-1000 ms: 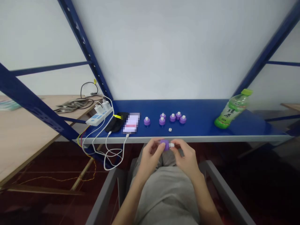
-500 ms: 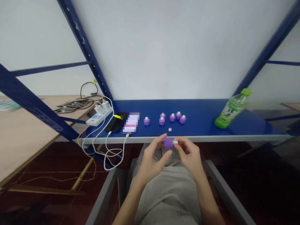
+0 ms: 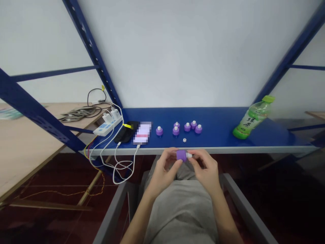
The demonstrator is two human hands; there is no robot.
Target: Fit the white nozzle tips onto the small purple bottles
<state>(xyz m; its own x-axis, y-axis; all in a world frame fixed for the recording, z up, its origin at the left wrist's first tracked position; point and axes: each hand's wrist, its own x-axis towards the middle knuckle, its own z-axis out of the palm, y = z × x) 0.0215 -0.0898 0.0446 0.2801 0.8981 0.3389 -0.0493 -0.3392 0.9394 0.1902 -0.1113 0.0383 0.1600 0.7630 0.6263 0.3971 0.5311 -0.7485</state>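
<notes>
Just in front of the table edge, a purple bottle cap (image 3: 181, 155) lies sideways between my hands, its white spout (image 3: 189, 155) pointing right. My left hand (image 3: 166, 171) grips the purple body between thumb and fingers. The fingertips of my right hand (image 3: 205, 166) pinch the white spout. On the blue table, a small white piece (image 3: 184, 140) sits near the front edge. Behind it stand several purple caps with white spouts, one of them a cap (image 3: 198, 128) at the right of the group. A lone purple cap (image 3: 159, 131) stands further left.
A green tea bottle (image 3: 252, 118) stands at the right of the blue table (image 3: 215, 117). At the left are a phone (image 3: 142, 133), a black pouch (image 3: 123, 133) and a white power strip (image 3: 108, 125). White cables (image 3: 124, 166) hang over the front edge.
My left thumb and fingers have closed onto the purple cap's body, where they were spread around it before. The cap has tilted slightly. My right hand keeps its pinch on the spout.
</notes>
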